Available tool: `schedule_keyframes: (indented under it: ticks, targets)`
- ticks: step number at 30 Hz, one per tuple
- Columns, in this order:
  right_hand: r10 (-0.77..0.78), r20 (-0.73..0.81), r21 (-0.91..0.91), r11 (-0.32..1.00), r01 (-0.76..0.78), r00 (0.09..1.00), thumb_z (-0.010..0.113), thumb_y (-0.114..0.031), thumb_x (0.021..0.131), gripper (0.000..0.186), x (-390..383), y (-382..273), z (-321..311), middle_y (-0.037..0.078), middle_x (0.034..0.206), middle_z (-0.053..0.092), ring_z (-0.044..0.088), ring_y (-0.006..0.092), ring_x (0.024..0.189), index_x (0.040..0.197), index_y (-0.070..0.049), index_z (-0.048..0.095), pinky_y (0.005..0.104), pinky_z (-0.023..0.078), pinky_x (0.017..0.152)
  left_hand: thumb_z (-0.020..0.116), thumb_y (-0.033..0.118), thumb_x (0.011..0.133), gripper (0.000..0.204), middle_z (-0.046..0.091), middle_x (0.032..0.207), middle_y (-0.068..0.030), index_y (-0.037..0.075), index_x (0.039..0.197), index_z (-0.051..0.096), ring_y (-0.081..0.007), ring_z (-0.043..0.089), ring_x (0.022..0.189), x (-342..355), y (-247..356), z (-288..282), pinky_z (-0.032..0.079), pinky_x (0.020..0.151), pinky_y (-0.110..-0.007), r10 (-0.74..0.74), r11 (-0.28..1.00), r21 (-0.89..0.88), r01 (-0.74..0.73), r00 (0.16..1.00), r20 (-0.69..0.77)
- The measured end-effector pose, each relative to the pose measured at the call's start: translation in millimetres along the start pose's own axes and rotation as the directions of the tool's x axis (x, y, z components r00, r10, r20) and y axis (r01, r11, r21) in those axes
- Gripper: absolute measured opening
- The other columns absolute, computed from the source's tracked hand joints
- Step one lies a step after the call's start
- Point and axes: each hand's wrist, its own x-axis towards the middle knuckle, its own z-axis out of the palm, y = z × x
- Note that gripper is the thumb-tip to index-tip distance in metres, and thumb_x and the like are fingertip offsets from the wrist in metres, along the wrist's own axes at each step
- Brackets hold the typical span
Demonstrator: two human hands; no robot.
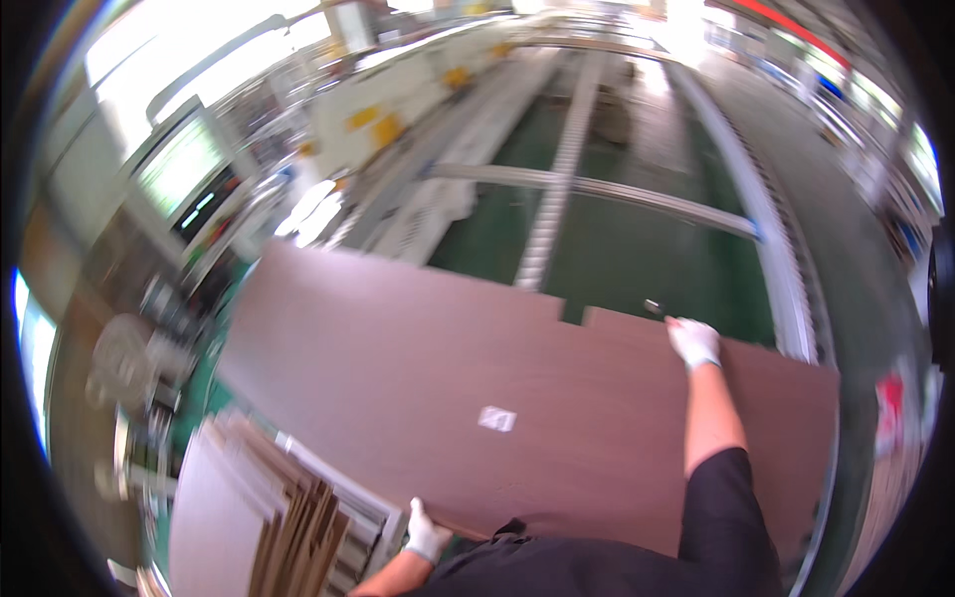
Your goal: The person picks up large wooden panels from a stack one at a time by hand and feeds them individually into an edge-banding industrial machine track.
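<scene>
A wide brown panel (pixel 398 368) with a small white label (pixel 497 418) spreads out in front of me. There is a notch in its far edge. My left hand (pixel 426 534), in a white glove, is closed on the near edge, its thumb up and its other fingers mostly hidden. Over at the far edge, my right hand (pixel 694 342), also white-gloved, has its fingers curled at the rim; a bit of red shows at the fingertips. Just beyond them is a small shiny piece (pixel 652 306), too blurred to name.
A stack of brown boards (pixel 254 512) stands at the lower left. Ahead runs a roller conveyor (pixel 547 214) with metal rails and crossbars above a green floor. At the left are a screen (pixel 181 164) and a blurred round fan (pixel 124 358). A grey aisle (pixel 846 219) lies to the right.
</scene>
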Motion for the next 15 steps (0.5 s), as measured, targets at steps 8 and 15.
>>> schedule_keyframes:
  ticks: [8, 15]
  targets:
    - [-0.041, -0.256, 0.063, 0.996, 0.059, 0.966, 0.048, -0.042, 0.095, 0.040, 25.6, 17.5, 40.6, 0.011, 0.085, 0.070, 0.066, 0.0283, 0.089, 0.083, -0.011, 0.071, 0.0422, 0.038, 0.103, 0.038, 0.055, 0.095, 0.069, 0.039, 0.147, -0.0136, 0.009, 0.146, 0.032, -0.0336, 0.035, 0.135, -16.0, 10.8, -13.8, 0.033, 0.110, -0.049, 0.256, 0.309, 0.920, -0.241, 0.953, 0.164]
    - [-0.081, -0.480, 0.209, 0.956, 0.204, 0.873, 0.064, -0.034, 0.084, 0.031, 58.1, -13.1, 18.1, 0.013, 0.069, 0.069, 0.068, 0.0348, 0.075, 0.068, -0.009, 0.072, 0.0418, 0.053, 0.057, 0.035, 0.051, 0.096, 0.065, 0.040, 0.148, -0.0127, 0.007, 0.143, 0.037, -0.0352, 0.036, 0.136, -92.3, 19.2, 125.0, 0.030, 0.112, -0.054, -0.150, 0.984, 0.077, 0.162, 0.979, -0.138]
